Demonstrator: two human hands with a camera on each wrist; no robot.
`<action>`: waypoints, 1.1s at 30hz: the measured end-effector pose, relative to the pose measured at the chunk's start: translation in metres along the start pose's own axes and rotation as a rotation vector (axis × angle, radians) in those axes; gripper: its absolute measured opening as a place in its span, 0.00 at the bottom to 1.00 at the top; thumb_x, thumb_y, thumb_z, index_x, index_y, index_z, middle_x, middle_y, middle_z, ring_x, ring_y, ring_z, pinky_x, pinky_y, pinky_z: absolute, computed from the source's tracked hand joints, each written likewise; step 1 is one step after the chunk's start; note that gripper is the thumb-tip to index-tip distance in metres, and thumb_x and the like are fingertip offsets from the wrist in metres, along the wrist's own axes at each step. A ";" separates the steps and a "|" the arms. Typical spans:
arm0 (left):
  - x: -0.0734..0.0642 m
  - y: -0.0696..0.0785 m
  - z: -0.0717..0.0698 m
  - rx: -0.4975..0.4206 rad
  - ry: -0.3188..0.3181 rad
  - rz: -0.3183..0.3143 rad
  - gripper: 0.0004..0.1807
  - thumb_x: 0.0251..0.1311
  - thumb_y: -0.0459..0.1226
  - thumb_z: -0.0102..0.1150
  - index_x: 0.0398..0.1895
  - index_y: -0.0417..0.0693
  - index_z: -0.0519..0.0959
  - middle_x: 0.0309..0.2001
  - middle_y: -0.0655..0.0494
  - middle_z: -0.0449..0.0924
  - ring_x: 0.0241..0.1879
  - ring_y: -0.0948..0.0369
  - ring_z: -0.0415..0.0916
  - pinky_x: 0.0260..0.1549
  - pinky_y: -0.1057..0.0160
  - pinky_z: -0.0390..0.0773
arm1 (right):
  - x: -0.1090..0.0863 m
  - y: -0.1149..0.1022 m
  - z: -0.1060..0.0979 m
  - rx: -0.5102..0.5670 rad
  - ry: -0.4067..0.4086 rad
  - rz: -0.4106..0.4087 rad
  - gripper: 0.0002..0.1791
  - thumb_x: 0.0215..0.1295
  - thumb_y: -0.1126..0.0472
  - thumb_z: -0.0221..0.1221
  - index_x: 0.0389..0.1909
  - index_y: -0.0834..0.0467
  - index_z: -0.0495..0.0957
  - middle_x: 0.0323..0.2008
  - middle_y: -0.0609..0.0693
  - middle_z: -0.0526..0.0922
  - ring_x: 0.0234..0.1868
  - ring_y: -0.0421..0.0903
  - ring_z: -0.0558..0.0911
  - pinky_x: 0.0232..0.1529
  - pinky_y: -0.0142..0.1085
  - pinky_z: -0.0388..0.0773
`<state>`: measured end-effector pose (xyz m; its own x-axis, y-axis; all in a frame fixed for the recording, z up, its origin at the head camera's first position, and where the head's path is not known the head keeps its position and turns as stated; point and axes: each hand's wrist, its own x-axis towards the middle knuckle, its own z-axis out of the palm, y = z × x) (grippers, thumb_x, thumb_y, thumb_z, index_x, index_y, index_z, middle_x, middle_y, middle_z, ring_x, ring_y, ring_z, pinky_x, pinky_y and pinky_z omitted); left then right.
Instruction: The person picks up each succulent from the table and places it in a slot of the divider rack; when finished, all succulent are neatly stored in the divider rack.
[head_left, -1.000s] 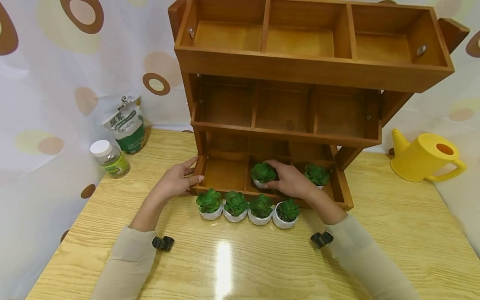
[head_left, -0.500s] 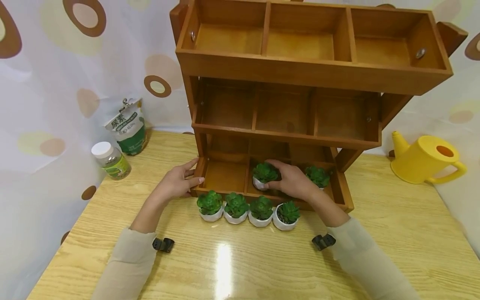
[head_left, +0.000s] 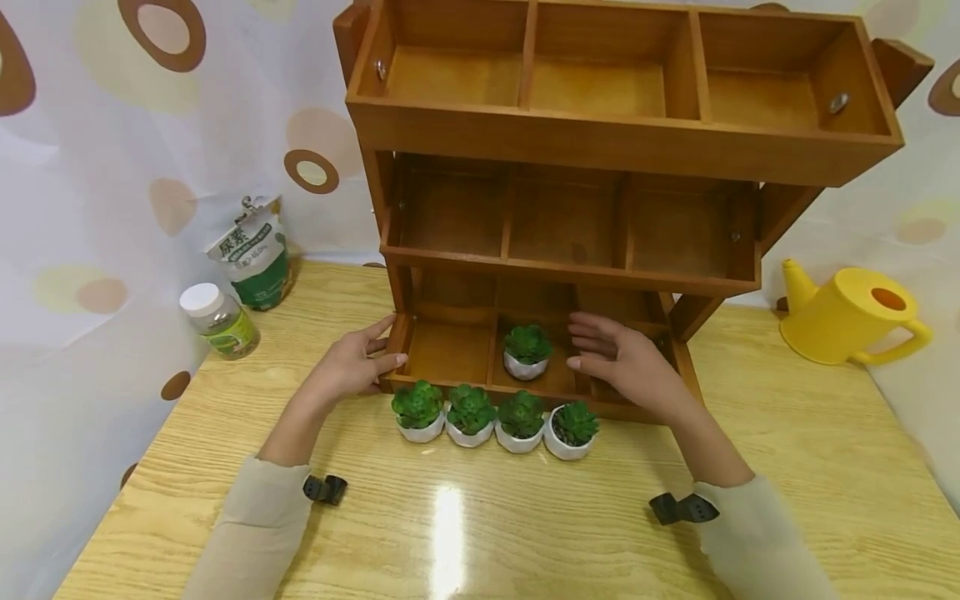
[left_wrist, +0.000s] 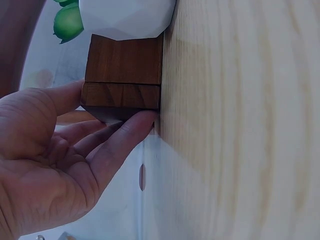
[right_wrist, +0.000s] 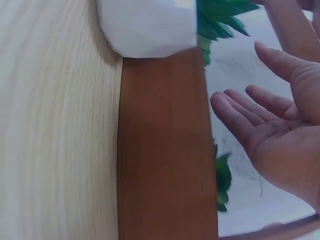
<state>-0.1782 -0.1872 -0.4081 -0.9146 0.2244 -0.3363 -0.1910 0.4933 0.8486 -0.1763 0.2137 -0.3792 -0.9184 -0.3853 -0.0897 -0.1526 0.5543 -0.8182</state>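
Observation:
My left hand (head_left: 351,362) grips the left end of the lowest tier of a wooden plant stand (head_left: 622,146); the left wrist view has thumb and fingers around the tray's end (left_wrist: 122,95). A small potted succulent (head_left: 527,352) stands upright in that tier's middle compartment. Just right of it, my right hand (head_left: 637,367) hovers with fingers apart and nothing held, hiding the right compartment in the head view. Along the stand's front, several more succulents in white pots (head_left: 469,415) stand in a row on the table.
A yellow watering can (head_left: 847,317) stands on the table (head_left: 570,533) at right. At the back left are a clear jar with a white lid (head_left: 221,321) and a clipped green-and-white bag (head_left: 258,254). The stand's two upper tiers overhang the lowest one.
My right hand has let go of the succulent in the middle compartment and drawn back to the right, its fingers spreading. My left hand has stayed at the stand's left end.

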 end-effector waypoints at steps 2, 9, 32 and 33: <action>-0.001 0.000 -0.001 0.000 0.003 0.002 0.42 0.74 0.43 0.57 0.83 0.61 0.46 0.77 0.34 0.57 0.65 0.43 0.75 0.46 0.52 0.86 | -0.008 0.002 -0.004 0.012 0.009 -0.011 0.38 0.72 0.49 0.62 0.78 0.54 0.60 0.73 0.57 0.70 0.71 0.55 0.74 0.62 0.46 0.79; -0.002 0.000 -0.002 0.011 0.001 -0.001 0.42 0.74 0.43 0.56 0.83 0.62 0.46 0.77 0.34 0.56 0.64 0.44 0.76 0.44 0.54 0.87 | -0.032 0.009 -0.011 0.049 0.032 -0.019 0.35 0.73 0.52 0.62 0.75 0.58 0.64 0.71 0.59 0.72 0.69 0.58 0.75 0.56 0.26 0.79; -0.001 0.002 0.000 0.006 -0.003 0.003 0.42 0.74 0.43 0.57 0.83 0.62 0.46 0.77 0.33 0.55 0.64 0.44 0.76 0.45 0.53 0.87 | -0.084 0.024 -0.009 0.117 0.047 0.019 0.27 0.73 0.56 0.61 0.69 0.61 0.72 0.65 0.63 0.77 0.58 0.33 0.82 0.51 0.24 0.80; -0.001 0.001 0.000 0.007 -0.003 0.003 0.41 0.74 0.43 0.57 0.83 0.62 0.46 0.77 0.33 0.55 0.64 0.44 0.76 0.45 0.53 0.87 | -0.085 0.025 -0.009 0.124 0.038 0.018 0.27 0.73 0.56 0.61 0.68 0.62 0.72 0.65 0.63 0.77 0.58 0.32 0.82 0.52 0.25 0.81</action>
<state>-0.1775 -0.1865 -0.4067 -0.9143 0.2282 -0.3346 -0.1854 0.4988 0.8467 -0.1056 0.2666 -0.3874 -0.9343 -0.3461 -0.0855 -0.0914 0.4645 -0.8809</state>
